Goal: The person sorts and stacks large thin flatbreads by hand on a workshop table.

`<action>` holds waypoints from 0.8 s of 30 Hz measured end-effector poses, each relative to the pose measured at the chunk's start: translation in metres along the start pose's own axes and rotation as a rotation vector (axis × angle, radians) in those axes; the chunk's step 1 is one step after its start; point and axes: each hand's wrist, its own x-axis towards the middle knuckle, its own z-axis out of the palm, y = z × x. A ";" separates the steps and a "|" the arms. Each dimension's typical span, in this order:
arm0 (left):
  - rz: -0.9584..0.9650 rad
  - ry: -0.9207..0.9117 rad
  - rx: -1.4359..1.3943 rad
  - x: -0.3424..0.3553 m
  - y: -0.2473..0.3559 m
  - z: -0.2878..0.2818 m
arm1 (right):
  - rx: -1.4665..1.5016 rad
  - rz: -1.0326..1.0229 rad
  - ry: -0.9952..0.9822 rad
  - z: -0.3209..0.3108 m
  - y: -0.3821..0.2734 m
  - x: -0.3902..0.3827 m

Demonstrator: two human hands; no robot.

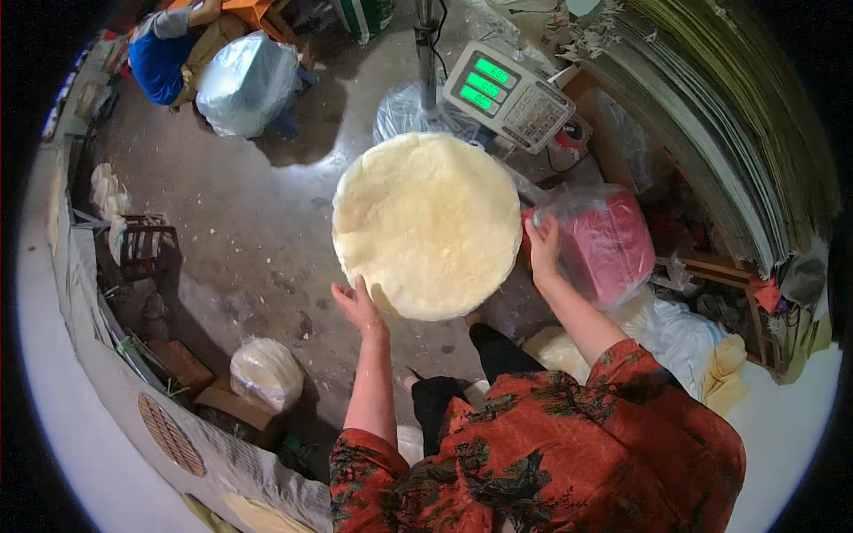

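Observation:
A large, round, pale cream slab (pixel 426 222) with an uneven rim fills the middle of the head view, in front of a scale's post; what supports it is hidden beneath it. My left hand (pixel 360 306) is at its lower-left rim, fingers apart, touching or very near the edge. My right hand (pixel 545 249) is beside its right rim, fingers loosely apart, in front of a pink plastic-wrapped bundle (pixel 604 244); I cannot tell whether it touches either. A scale display (pixel 506 93) with green readouts stands behind the slab.
A person in blue (pixel 160 62) is at top left beside a plastic-covered bundle (pixel 244 84). A wrapped pale bundle (pixel 265 373) lies at lower left near cardboard. A chair (pixel 147 249) stands left, stacked sheets (pixel 755 133) at right, white sacks (pixel 675 338) at lower right.

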 end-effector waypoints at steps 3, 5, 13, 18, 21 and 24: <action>-0.344 -0.136 -0.324 -0.021 0.002 0.019 | 0.122 0.279 -0.084 0.009 0.043 -0.007; -0.329 -0.163 -0.252 -0.022 0.001 0.020 | -0.054 0.367 -0.073 0.028 0.067 -0.006; 0.632 -0.140 0.687 -0.044 0.046 -0.016 | -1.015 -0.878 -0.202 0.024 -0.040 0.005; 0.488 -0.543 0.985 -0.036 0.006 -0.029 | -1.309 -0.657 -0.551 0.079 -0.027 0.005; 0.482 -0.614 0.852 -0.040 0.006 -0.029 | -1.375 -0.658 -0.484 0.066 -0.016 0.015; 0.434 -0.706 0.774 -0.046 0.017 -0.044 | -1.732 -0.475 -0.455 0.061 -0.017 0.035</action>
